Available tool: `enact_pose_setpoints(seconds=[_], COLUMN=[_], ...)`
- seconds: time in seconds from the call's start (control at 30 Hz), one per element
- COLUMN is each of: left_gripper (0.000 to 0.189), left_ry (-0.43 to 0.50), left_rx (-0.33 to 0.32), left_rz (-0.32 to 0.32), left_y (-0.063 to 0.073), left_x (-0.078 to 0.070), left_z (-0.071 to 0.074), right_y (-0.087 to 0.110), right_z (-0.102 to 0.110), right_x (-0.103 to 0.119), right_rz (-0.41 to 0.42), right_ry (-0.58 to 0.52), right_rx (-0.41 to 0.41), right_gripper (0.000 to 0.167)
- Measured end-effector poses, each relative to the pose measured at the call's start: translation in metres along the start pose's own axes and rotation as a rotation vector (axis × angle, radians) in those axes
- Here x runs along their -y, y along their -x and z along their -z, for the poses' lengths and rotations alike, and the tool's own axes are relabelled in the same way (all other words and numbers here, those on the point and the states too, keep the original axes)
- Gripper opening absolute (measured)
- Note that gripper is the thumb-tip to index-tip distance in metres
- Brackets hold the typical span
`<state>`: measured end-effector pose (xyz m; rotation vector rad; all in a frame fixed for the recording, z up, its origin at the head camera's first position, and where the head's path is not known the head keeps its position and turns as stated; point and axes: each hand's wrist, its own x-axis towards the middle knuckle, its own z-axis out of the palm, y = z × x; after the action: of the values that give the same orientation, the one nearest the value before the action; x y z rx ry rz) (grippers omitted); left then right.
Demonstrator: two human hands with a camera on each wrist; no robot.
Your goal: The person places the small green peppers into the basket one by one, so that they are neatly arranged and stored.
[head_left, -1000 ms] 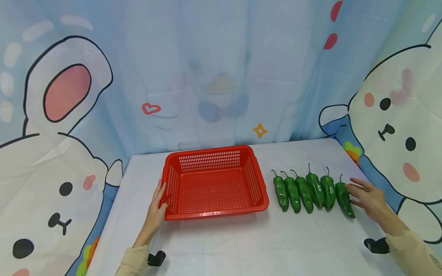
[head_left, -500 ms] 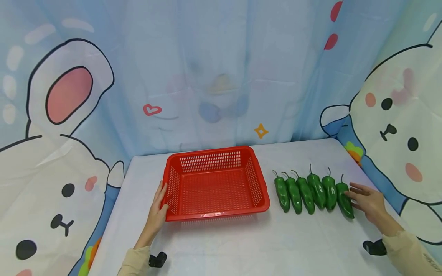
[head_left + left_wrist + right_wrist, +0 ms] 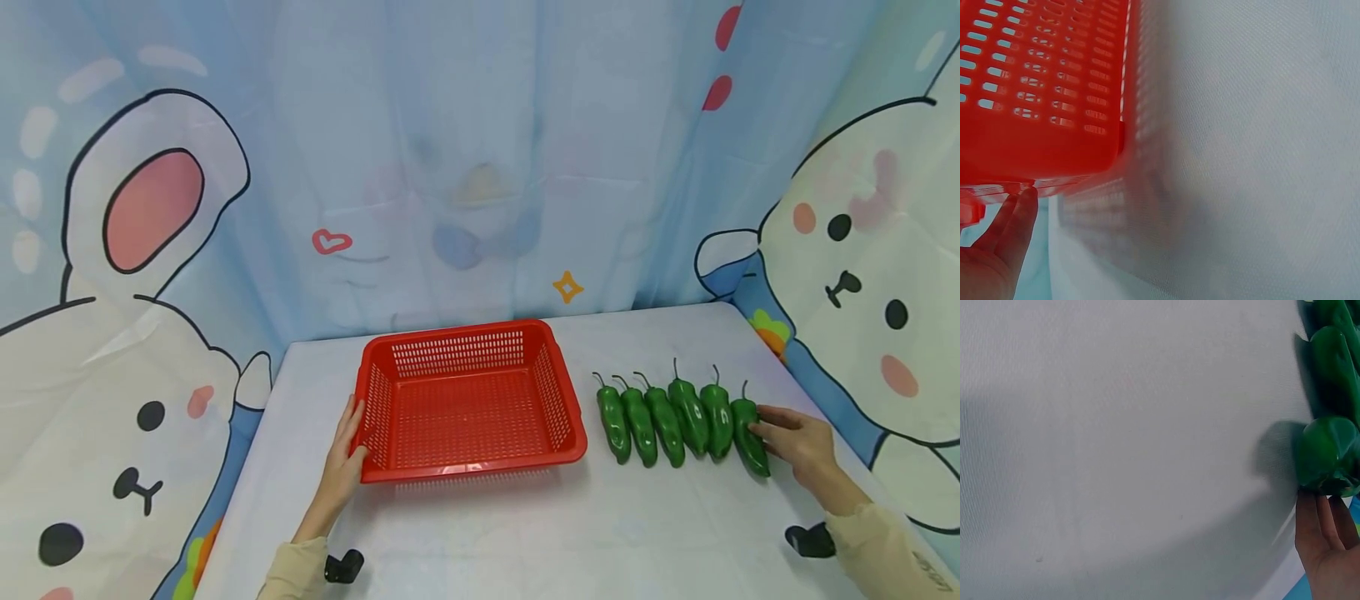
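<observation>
Wearing cream sleeves (image 3: 294, 571), with a black device (image 3: 345, 567) by each wrist. Resting the left hand (image 3: 342, 468) against the left side of a red basket (image 3: 472, 468), with relaxed, nearly straight fingers along the outer wall and thumb at the rim by the near corner. Touching the outermost green pepper (image 3: 747, 442) with the right hand (image 3: 806, 447), fingertips at its right side, relaxed rather than clenched; cannot tell how firmly.

Lying in a row on the white table (image 3: 525, 537), right of the basket: that pepper and, just to its left, five other green peppers (image 3: 665, 425), side by side, with stems toward the far edge. Standing upright left of the row: the basket, with slotted walls and a gridded floor.

Hanging beyond the table: a pale blue curtain (image 3: 480, 100), printed with a red heart (image 3: 318, 242), an orange star (image 3: 558, 287) and big white cartoon animals (image 3: 813, 292) at either side.
</observation>
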<state>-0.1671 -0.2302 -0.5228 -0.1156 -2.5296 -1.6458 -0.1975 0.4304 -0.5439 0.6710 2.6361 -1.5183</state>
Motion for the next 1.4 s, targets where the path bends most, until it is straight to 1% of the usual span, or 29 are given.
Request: enact_pose_setpoints(seconds=[0.1,0.27,0.33,0.37,0.43,0.57,0.67,0.73,0.8,0.9,1.03,1.13,1.17,1.27,1.37,1.4], left_gripper=[0.071,0.068,0.067,0.067,0.067,0.068,0.069,0.069,0.068,0.068,0.068,0.066,0.066,0.064,0.064,0.063], left_ry=[0.011,0.028,0.022,0.020,0.028,0.029,0.013,0.006,0.018,0.020,0.016,0.028,0.029,0.047,0.053,0.060], left_rx=[0.002,0.011,0.015,0.015,0.013,-0.001,-0.016,-0.023,-0.028,-0.030,-0.040,-0.035,-0.033,-0.028,-0.034,-0.033], left_rz=[0.016,0.029,0.026,0.026,0.023,0.011,-0.001,-0.014,-0.024,-0.032,-0.051,-0.057,-0.058,-0.047,-0.055,-0.055], left_y=[0.003,0.008,0.010,0.010,0.010,0.007,0.006,0.005,0.005,0.003,0.002,0.005,0.005,0.010,0.011,0.013], left_x=[-0.008,-0.035,-0.041,-0.042,-0.038,-0.019,-0.005,-0.001,-0.001,-0.002,-0.003,-0.018,-0.018,-0.032,-0.034,-0.041], left_z=[0.001,0.005,0.005,0.005,0.005,0.001,-0.001,-0.002,-0.002,-0.003,-0.003,-0.001,-0.001,0.001,0.001,0.002], right_y=[0.000,-0.002,-0.002,-0.002,0.000,0.005,0.010,0.013,0.016,0.020,0.024,0.027,0.028,0.030,0.033,0.034], right_z=[0.000,0.005,0.008,0.009,0.011,0.015,0.019,0.022,0.025,0.030,0.032,0.031,0.030,0.028,0.026,0.025], right_x=[0.004,0.008,0.011,0.012,0.016,0.025,0.035,0.043,0.051,0.063,0.074,0.081,0.083,0.088,0.093,0.094], right_rz=[-0.019,-0.036,-0.038,-0.035,-0.033,-0.008,0.015,0.027,0.035,0.061,0.103,0.122,0.126,0.136,0.150,0.154], right_ry=[-0.006,-0.007,-0.017,-0.023,-0.034,-0.044,-0.060,-0.083,-0.101,-0.124,-0.138,-0.148,-0.147,-0.152,-0.150,-0.150], right_rx=[0.001,0.020,0.028,0.032,0.030,0.025,0.043,0.069,0.086,0.102,0.101,0.095,0.096,0.103,0.109,0.108], right_gripper=[0.059,0.058,0.058,0.058,0.059,0.058,0.059,0.060,0.062,0.064,0.064,0.065,0.065,0.066,0.065,0.065])
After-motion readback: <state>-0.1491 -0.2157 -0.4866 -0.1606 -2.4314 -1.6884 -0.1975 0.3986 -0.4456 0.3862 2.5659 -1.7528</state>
